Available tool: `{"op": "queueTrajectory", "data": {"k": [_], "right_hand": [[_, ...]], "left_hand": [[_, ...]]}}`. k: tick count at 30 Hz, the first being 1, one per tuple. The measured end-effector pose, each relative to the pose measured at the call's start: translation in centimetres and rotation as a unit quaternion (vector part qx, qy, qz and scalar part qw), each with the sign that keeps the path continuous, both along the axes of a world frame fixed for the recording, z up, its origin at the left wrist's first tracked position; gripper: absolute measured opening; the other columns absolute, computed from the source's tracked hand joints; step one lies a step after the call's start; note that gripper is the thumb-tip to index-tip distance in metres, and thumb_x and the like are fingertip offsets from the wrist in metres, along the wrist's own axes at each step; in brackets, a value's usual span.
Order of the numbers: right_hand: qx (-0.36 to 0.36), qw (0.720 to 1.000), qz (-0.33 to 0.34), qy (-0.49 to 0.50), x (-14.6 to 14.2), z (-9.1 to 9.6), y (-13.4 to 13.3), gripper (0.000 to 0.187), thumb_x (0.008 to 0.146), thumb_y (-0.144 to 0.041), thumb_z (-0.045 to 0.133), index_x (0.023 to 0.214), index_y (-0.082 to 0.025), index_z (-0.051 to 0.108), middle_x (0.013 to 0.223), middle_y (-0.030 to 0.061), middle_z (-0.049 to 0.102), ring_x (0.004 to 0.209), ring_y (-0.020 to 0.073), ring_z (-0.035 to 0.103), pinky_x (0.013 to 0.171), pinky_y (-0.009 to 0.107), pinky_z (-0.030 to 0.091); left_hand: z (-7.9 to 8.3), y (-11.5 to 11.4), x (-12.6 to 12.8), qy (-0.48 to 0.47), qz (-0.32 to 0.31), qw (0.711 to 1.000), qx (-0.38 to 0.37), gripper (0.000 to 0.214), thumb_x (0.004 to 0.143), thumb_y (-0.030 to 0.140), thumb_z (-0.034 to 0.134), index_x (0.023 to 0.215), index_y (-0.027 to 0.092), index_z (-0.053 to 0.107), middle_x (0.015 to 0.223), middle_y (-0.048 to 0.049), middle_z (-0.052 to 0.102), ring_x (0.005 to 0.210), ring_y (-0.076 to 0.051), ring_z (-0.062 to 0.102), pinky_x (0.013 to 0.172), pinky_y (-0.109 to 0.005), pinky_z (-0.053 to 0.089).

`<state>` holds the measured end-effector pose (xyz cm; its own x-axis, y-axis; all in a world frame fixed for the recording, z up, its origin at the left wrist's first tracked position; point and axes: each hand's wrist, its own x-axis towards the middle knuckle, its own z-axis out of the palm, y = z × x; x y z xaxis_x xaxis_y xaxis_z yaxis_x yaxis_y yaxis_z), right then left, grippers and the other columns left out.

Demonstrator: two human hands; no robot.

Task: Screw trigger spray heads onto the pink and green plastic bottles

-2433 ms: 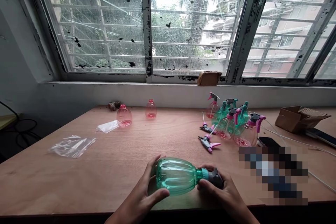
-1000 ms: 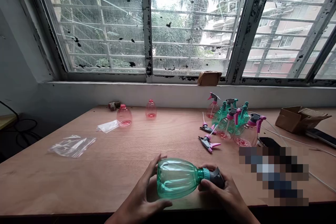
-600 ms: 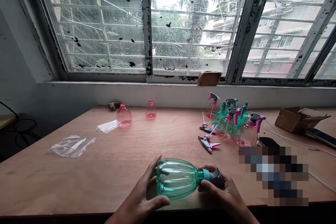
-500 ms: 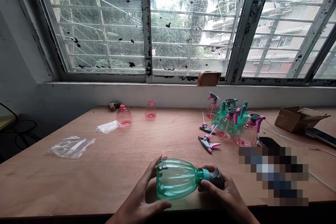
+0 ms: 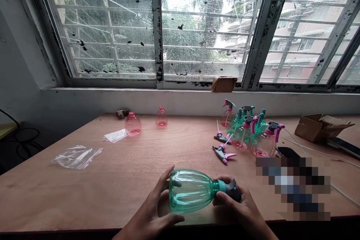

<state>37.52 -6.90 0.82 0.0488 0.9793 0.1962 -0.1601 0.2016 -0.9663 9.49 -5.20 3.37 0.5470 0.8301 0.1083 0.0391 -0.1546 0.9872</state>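
A clear green spray bottle point(image 5: 192, 191) lies sideways low over the front of the table, its base to the left. My right hand point(image 5: 234, 198) grips it by the dark grey spray head point(image 5: 233, 190) and light teal collar, thumb on the near side. Around the base curves my left hand point(image 5: 157, 202), fingers and thumb well apart. Some of its fingertips show through the green plastic behind the bottle; whether they press on it I cannot tell. Two loose grey-and-pink spray heads point(image 5: 223, 153) lie beyond, to the right.
Several pink and green spray bottles point(image 5: 244, 135) stand grouped at the back right. Two headless pink bottles point(image 5: 133, 124) stand at the back left, near a white packet point(image 5: 115, 135) and a clear plastic bag point(image 5: 78, 156). An open cardboard box point(image 5: 315, 127), a phone and cables lie far right.
The green bottle has shifted very slightly right. The fingers of my left hand have moved a little around its base. My right hand keeps its grip on the spray head.
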Motion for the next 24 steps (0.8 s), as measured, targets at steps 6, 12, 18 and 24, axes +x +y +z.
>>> {"op": "queueTrajectory", "data": {"k": [6, 12, 18, 24], "right_hand": [[0.000, 1.000, -0.008, -0.007, -0.15, 0.18, -0.06, 0.041, 0.072, -0.047, 0.085, 0.098, -0.017, 0.071, 0.066, 0.0030, 0.075, 0.062, 0.0232, 0.072, 0.060, 0.030, 0.054], [0.000, 1.000, 0.003, -0.027, -0.16, 0.43, -0.18, 0.041, 0.073, -0.048, 0.084, 0.097, -0.016, 0.072, 0.066, 0.0046, 0.076, 0.063, 0.0247, 0.072, 0.061, 0.033, 0.055], [-0.004, 1.000, -0.006, -0.007, -0.12, 0.30, -0.13, 0.040, 0.071, -0.047, 0.085, 0.095, -0.018, 0.072, 0.069, 0.0030, 0.075, 0.063, 0.0239, 0.073, 0.060, 0.032, 0.056], [-0.011, 1.000, 0.000, 0.007, -0.26, 0.36, -0.14, 0.041, 0.070, -0.046, 0.086, 0.096, -0.017, 0.072, 0.070, 0.0032, 0.075, 0.063, 0.0234, 0.073, 0.061, 0.032, 0.055]], "left_hand": [[-0.48, 0.38, 0.01, 0.016, 0.011, 1.000, 0.025, 0.098, 0.083, 0.018, 0.078, 0.153, 0.047, 0.016, 0.155, -0.0053, 0.039, 0.138, -0.032, 0.047, 0.116, -0.047, 0.039], [-0.02, 0.64, 0.41, 0.065, 0.037, 0.992, 0.099, 0.093, 0.083, 0.020, 0.077, 0.155, 0.039, 0.021, 0.164, -0.0050, 0.030, 0.148, -0.035, 0.029, 0.123, -0.050, 0.023], [0.16, 0.26, 0.11, 0.028, 0.007, 0.999, 0.034, 0.097, 0.081, 0.032, 0.081, 0.155, 0.038, 0.020, 0.163, -0.0067, 0.033, 0.145, -0.035, 0.037, 0.120, -0.048, 0.033], [-0.23, 0.32, -0.18, 0.040, 0.022, 0.998, 0.031, 0.082, 0.087, 0.043, 0.074, 0.153, 0.039, 0.025, 0.161, -0.0049, 0.035, 0.145, -0.033, 0.038, 0.121, -0.049, 0.032]]}}
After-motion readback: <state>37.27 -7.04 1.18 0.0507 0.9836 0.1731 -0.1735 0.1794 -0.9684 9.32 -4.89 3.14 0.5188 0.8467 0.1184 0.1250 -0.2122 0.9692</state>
